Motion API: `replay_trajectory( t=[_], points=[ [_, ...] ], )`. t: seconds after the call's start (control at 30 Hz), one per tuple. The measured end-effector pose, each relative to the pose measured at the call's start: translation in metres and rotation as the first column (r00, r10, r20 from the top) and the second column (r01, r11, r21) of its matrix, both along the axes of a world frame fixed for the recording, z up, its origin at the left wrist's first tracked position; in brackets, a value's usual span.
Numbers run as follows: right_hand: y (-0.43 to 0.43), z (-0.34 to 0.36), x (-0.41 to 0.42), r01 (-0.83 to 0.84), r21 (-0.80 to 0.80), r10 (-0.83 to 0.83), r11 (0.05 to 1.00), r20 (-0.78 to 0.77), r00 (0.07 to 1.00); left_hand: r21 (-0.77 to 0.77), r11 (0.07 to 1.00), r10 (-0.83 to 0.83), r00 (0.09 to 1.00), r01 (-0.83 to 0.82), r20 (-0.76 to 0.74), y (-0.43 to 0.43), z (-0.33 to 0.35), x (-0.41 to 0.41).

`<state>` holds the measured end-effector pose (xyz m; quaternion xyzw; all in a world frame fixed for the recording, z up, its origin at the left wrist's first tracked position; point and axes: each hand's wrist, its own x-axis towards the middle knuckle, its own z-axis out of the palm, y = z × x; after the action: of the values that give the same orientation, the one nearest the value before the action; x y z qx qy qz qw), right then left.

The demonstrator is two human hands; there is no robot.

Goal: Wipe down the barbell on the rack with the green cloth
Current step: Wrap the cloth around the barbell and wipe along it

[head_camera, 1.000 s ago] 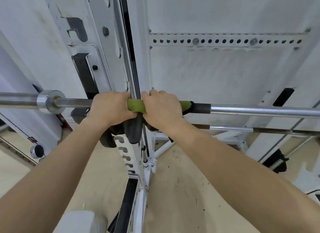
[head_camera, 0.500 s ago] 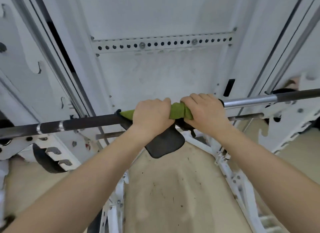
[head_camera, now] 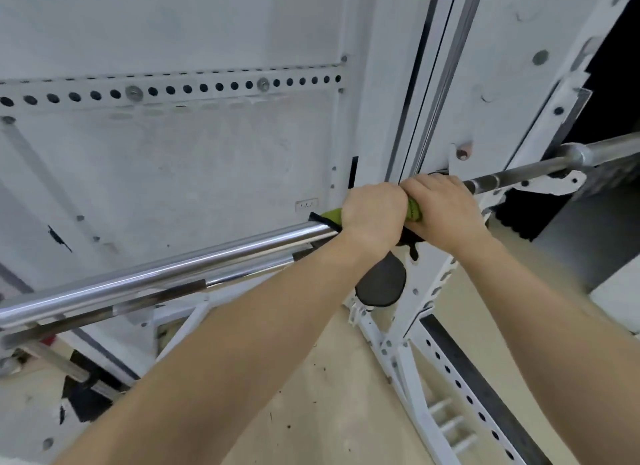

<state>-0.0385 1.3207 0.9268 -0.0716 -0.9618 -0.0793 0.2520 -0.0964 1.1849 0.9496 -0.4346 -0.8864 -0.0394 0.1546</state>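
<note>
A steel barbell (head_camera: pixel 166 274) runs across the view from lower left up to its sleeve at the right edge. A green cloth (head_camera: pixel 414 212) with a black hem is wrapped around the bar near the rack's right upright. My left hand (head_camera: pixel 372 213) and my right hand (head_camera: pixel 445 210) sit side by side, both closed over the cloth and the bar. Only a strip of green shows between the hands and a corner to the left of my left hand. The bar under the hands is hidden.
The white rack upright (head_camera: pixel 412 101) rises just behind my hands. A black round pad (head_camera: pixel 381 284) hangs below them. A second thinner bar (head_camera: pixel 156 296) lies under the barbell. A perforated white post (head_camera: pixel 450 378) slants down at lower right. Beige floor below.
Both hands have slid the cloth rightward along the bar, from the left upright through the middle to the right upright. The camera turned right with them.
</note>
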Motion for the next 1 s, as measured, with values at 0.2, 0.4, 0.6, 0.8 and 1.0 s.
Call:
replay_trajectory(
  t=[0.2,0.4,0.6,0.8,1.0],
  points=[
    [-0.027,-0.014,-0.012,0.005,-0.055,-0.012,0.998,-0.139,0.99,-0.027,0.999,0.045,0.998,-0.046,-0.035,-0.023,-0.005,-0.009],
    [-0.142,-0.019,-0.035,-0.162,0.046,0.169,0.986,-0.227,0.959,-0.054,0.978,0.195,0.978,-0.199,-0.074,-0.141,-0.011,-0.029],
    [-0.334,-0.01,-0.065,-0.35,0.088,0.36,0.933,-0.155,0.92,-0.045,0.912,0.389,0.896,-0.407,-0.213,-0.338,-0.018,-0.048],
    [-0.479,0.004,-0.084,-0.445,0.089,0.45,0.891,-0.042,0.892,-0.059,0.88,0.44,0.855,-0.472,-0.274,-0.491,-0.013,-0.051],
    [-0.564,0.014,-0.098,-0.584,-0.004,0.584,0.812,0.017,0.812,-0.121,0.827,0.503,0.819,-0.549,-0.276,-0.586,-0.007,-0.049]
  ],
)
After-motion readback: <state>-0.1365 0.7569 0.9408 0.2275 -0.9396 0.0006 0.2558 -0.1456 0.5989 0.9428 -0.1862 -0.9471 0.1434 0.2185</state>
